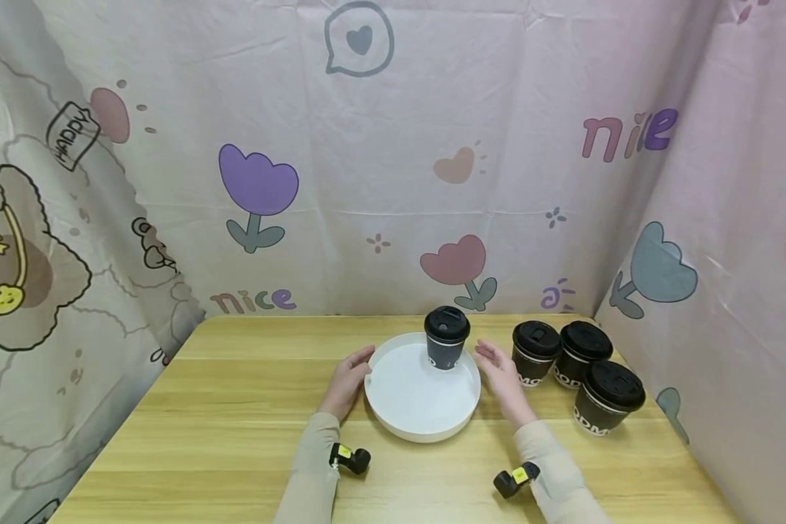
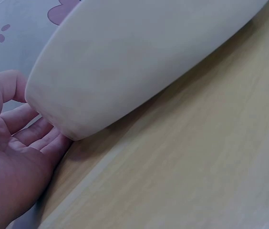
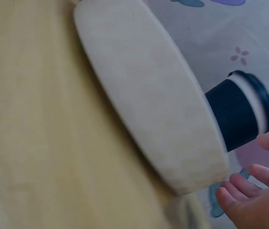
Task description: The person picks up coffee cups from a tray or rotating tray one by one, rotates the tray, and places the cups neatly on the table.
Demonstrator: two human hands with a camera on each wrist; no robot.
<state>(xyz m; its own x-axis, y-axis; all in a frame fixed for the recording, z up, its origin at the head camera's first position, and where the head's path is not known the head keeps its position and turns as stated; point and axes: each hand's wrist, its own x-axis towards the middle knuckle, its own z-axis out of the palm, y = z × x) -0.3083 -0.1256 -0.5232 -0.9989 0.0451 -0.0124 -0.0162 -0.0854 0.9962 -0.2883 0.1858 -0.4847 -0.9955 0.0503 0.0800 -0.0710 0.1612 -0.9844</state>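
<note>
A round white tray [image 1: 422, 397] with a raised rim is at the middle of the wooden table. One dark paper coffee cup [image 1: 445, 351] with a black lid stands upright on it, toward the back right. My left hand [image 1: 347, 382] grips the tray's left edge; in the left wrist view the thumb meets the rim and the fingers [image 2: 41, 131] reach the underside. By the right edge is my right hand [image 1: 501, 375], its fingers loosely spread. The right wrist view shows those fingers [image 3: 244, 186] close to the tray's wall; whether they touch it I cannot tell.
Right of my right hand, three more lidded coffee cups stand grouped on the table: a left one [image 1: 536, 351], a back one [image 1: 583, 351] and a front one [image 1: 609, 397]. A printed curtain [image 1: 380, 167] hangs behind the table [image 1: 236, 415] and along both sides.
</note>
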